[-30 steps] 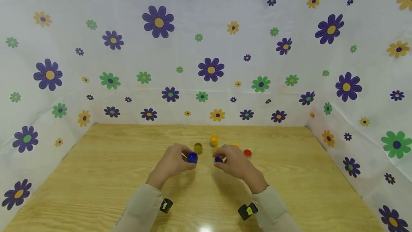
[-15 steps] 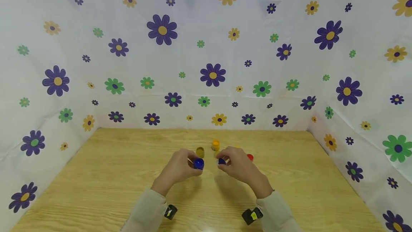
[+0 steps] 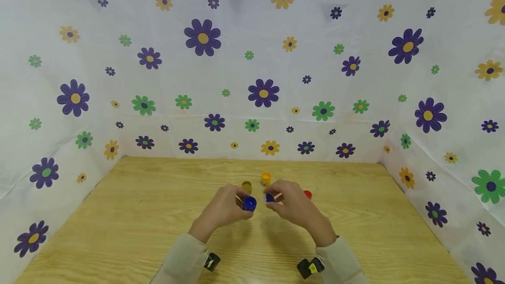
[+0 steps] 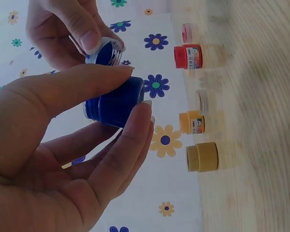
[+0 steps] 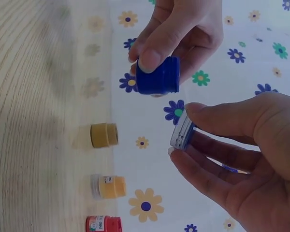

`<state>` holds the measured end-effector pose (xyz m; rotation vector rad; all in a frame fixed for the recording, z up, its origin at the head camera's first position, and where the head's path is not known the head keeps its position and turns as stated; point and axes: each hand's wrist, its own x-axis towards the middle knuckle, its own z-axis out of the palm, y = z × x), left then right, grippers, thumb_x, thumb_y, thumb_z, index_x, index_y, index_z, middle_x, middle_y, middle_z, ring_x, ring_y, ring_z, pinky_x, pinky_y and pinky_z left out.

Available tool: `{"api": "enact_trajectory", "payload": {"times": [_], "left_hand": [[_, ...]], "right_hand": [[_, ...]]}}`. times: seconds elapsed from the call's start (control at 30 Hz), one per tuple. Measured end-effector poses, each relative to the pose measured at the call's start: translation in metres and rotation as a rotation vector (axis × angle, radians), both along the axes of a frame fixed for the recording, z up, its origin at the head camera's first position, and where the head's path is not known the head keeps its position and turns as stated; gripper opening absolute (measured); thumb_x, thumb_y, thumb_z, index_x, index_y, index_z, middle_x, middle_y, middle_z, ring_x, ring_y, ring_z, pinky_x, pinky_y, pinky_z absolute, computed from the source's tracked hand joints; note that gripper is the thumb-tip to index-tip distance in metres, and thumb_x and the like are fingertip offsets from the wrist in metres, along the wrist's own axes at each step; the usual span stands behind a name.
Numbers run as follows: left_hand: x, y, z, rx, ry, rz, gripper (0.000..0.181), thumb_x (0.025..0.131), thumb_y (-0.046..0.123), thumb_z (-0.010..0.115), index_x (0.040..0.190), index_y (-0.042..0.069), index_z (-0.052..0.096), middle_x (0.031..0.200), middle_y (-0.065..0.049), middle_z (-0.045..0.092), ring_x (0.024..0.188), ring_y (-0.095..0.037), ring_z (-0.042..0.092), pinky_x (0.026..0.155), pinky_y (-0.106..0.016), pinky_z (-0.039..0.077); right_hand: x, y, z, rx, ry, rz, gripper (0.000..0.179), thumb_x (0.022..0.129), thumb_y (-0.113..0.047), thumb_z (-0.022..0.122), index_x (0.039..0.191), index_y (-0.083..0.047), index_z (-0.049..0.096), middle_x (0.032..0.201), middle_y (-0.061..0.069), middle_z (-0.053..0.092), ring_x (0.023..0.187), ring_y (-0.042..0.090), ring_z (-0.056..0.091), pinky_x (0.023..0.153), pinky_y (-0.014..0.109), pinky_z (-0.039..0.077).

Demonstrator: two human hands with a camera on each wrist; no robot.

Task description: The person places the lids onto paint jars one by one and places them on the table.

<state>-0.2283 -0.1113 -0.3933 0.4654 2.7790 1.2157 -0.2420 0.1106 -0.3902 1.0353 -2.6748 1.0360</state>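
Blue paint in a small clear jar [image 4: 117,102] is held up above the table by my left hand [image 3: 225,207], thumb on one side and fingers on the other. The jar's mouth is uncovered and faces up toward the head view. My right hand [image 3: 296,203] pinches a clear screw lid [image 5: 182,131] with blue inside it, between thumb and fingertips. The lid is tilted on edge, a small gap to the right of the blue jar in the head view.
Beyond the hands stand an ochre jar [image 4: 203,157], a yellow-orange jar [image 4: 192,123] and a red jar [image 4: 189,57]. A clear lid [image 4: 202,101] and a reddish lid [image 4: 187,33] lie by them. Flower-printed cloth [image 3: 260,56] walls the wooden table [image 3: 158,214].
My left hand has moved right with the blue jar, so the gap between jar and lid has narrowed. The head view has shifted slightly. Both grips stay the same.
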Motion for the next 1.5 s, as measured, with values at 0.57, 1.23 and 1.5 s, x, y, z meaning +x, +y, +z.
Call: {"api": "enact_trajectory", "payload": {"times": [0.57, 1.23, 1.5], "left_hand": [[0.003, 0.006, 0.001, 0.027, 0.003, -0.098, 0.028, 0.078, 0.014, 0.089, 0.102, 0.003, 0.078, 0.091, -0.005, 0.075, 0.077, -0.012, 0.071, 0.066, -0.029, 0.059], [0.007, 0.006, 0.009, 0.015, -0.022, -0.132, 0.023, 0.077, 0.015, 0.090, 0.094, 0.005, 0.079, 0.086, -0.004, 0.077, 0.074, -0.012, 0.071, 0.066, -0.030, 0.061], [0.009, 0.006, 0.010, 0.010, -0.027, -0.149, 0.021, 0.077, 0.013, 0.090, 0.094, 0.004, 0.079, 0.084, -0.003, 0.077, 0.072, -0.011, 0.071, 0.066, -0.029, 0.060]], "right_hand": [[0.013, -0.009, 0.014, 0.030, 0.064, 0.131, 0.023, 0.087, 0.001, 0.079, 0.109, -0.004, 0.075, 0.106, 0.006, 0.074, 0.098, 0.019, 0.072, 0.087, 0.020, 0.059], [0.021, -0.009, 0.018, 0.010, 0.038, 0.168, 0.023, 0.086, 0.004, 0.078, 0.108, -0.002, 0.075, 0.106, 0.009, 0.075, 0.100, 0.023, 0.074, 0.088, 0.024, 0.060], [0.021, -0.009, 0.018, 0.028, 0.021, 0.196, 0.023, 0.086, 0.004, 0.078, 0.109, -0.002, 0.075, 0.107, 0.009, 0.076, 0.101, 0.023, 0.074, 0.087, 0.032, 0.062]]}}
